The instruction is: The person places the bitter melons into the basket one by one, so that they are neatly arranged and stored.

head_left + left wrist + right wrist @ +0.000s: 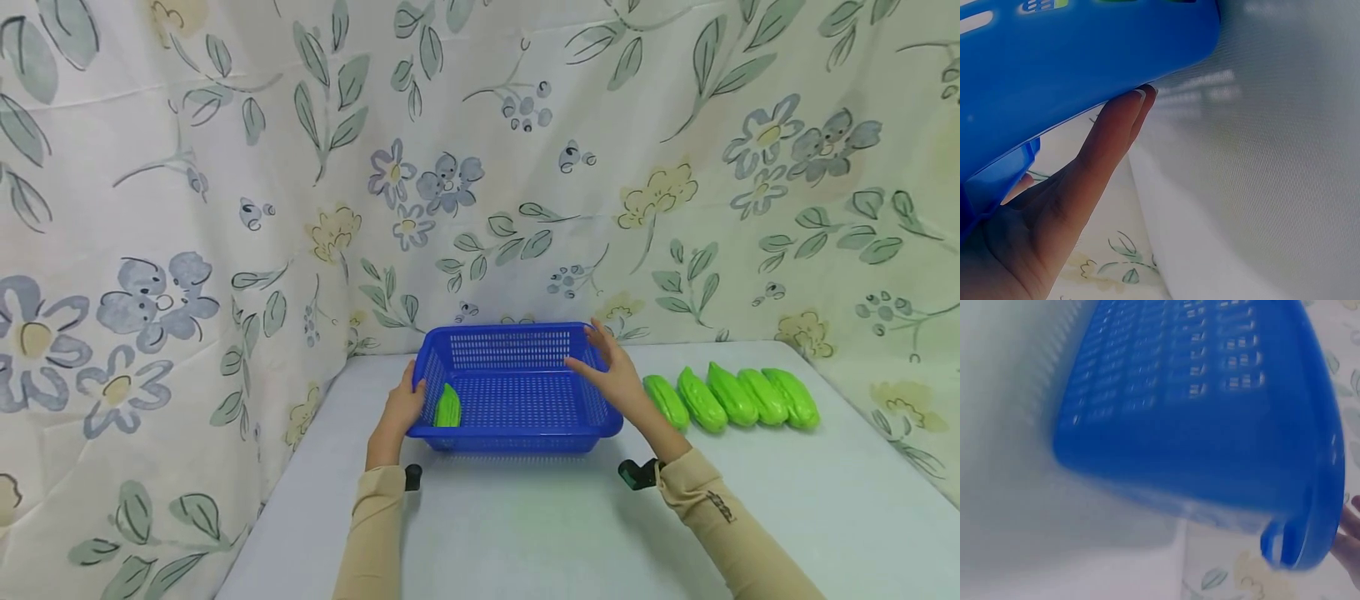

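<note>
A blue plastic basket (517,432) with slotted walls is in the middle of the head view. One green bitter melon (447,407) lies inside it at the left end. My left hand (402,407) holds the basket's left end, thumb at the rim. In the left wrist view, that hand's fingers (1107,134) lie against the outer wall. At the right end, my right hand (617,375) has its thumb and fingers spread around the rim, holding nothing. The right wrist view catches just a bit of this hand (1349,540) beside the rim.
Several green bitter melons (731,398) lie in a row on the white table (510,533), right of the basket. A flower-patterned cloth (517,167) hangs behind the table and along its left side. Dark wrist devices (637,474) sit at the sleeves.
</note>
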Available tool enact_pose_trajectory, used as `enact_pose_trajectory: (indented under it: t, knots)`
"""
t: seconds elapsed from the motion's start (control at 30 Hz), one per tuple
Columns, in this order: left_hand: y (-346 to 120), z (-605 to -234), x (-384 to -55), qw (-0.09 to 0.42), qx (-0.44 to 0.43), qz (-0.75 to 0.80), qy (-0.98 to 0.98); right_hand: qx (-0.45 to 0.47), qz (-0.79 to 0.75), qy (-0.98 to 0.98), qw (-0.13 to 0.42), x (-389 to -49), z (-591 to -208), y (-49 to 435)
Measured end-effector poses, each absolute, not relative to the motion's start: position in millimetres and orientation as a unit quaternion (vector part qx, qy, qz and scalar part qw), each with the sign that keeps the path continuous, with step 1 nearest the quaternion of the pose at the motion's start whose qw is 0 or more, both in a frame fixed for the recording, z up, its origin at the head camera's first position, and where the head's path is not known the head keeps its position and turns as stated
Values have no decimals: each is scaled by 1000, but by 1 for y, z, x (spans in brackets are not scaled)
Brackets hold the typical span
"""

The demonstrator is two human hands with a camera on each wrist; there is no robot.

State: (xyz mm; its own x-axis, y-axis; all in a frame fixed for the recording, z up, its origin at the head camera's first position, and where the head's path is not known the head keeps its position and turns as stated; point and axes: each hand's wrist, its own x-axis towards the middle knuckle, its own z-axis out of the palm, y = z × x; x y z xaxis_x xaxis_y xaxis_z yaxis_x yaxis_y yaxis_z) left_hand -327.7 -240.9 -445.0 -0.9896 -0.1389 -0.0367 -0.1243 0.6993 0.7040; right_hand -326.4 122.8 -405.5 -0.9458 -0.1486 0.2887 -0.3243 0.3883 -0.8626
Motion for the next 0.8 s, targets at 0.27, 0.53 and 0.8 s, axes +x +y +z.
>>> enact_pose_trajectory:
  t: [0.27,0.53,0.8]
  knots:
    - [-242,-446,-330,14,69,-377,-924,129,536,-828,107,-329,-412,140]
    - [-241,-443,-329,11,70,-381,-922,108,540,-828,108,-327,-414,159]
    - [-240,-444,-329,8,73,-377,-923,87,555,-820,105,-329,-422,178]
